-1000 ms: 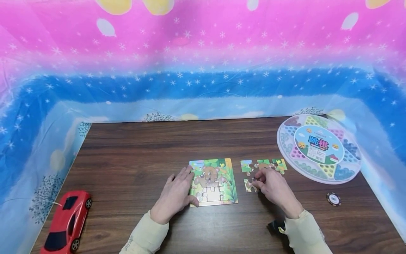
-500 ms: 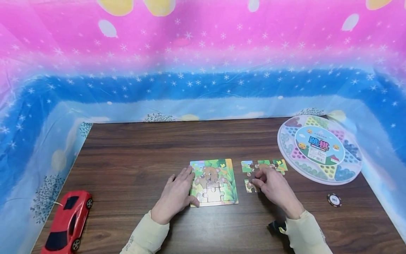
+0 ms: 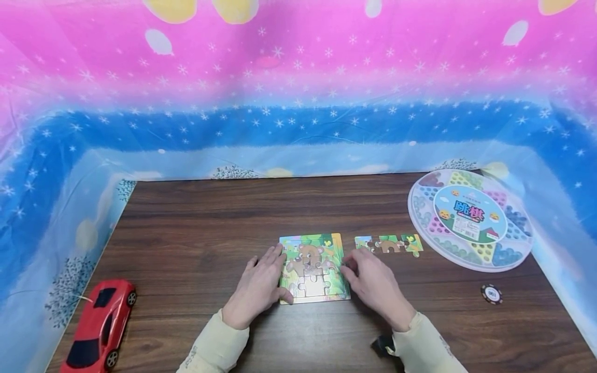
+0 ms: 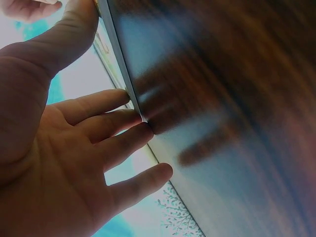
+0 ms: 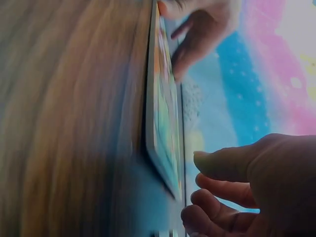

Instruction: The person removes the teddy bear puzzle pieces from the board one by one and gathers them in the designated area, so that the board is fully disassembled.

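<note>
A square bear jigsaw puzzle (image 3: 313,286) lies on the table, its lower middle showing pale bare backing with piece outlines. My left hand (image 3: 261,282) rests along its left edge, fingers extended and thumb at the lower left corner. In the left wrist view, the fingertips (image 4: 165,172) reach the board's edge and the tabletop. My right hand (image 3: 378,285) is at the board's right edge, thumb and fingers curled together. A sliver of a pale puzzle piece (image 4: 49,1) shows at its fingertips in the left wrist view; the rest is hidden. Several loose puzzle pieces (image 3: 389,243) lie just beyond this hand.
A round Chinese checkers set (image 3: 468,220) lies at the back right, with a black-and-white poker chip (image 3: 492,293) in front of it. A red toy car (image 3: 100,326) stands at the left. A patterned cloth (image 3: 298,124) walls the table's back and sides.
My right hand has moved left from the loose pieces to the board's right edge. The lower loose piece no longer shows where it lay. My left hand has stayed in place.
</note>
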Action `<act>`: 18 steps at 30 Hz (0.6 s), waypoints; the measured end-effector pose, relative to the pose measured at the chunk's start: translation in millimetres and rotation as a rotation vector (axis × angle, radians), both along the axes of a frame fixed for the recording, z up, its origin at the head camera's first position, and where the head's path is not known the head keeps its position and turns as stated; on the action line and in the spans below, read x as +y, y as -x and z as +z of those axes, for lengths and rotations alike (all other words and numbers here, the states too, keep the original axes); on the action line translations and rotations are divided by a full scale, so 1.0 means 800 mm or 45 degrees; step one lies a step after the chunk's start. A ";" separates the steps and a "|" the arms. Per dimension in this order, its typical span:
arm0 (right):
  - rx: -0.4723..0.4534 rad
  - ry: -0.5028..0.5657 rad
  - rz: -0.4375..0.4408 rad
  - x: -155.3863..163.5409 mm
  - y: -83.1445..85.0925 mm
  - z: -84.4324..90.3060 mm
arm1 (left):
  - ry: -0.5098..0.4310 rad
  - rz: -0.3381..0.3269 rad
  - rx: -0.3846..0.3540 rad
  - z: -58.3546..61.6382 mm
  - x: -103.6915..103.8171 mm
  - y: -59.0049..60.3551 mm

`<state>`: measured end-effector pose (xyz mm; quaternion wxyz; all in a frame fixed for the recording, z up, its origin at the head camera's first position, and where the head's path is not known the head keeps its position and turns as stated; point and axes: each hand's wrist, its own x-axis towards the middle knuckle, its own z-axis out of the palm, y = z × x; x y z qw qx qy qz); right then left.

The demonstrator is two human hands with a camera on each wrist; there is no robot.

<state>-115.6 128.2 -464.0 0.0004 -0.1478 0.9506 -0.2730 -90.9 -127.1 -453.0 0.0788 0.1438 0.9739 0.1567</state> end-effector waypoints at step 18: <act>-0.070 -0.051 0.216 -0.042 0.000 -0.005 | 0.001 -0.004 -0.004 -0.001 -0.001 0.001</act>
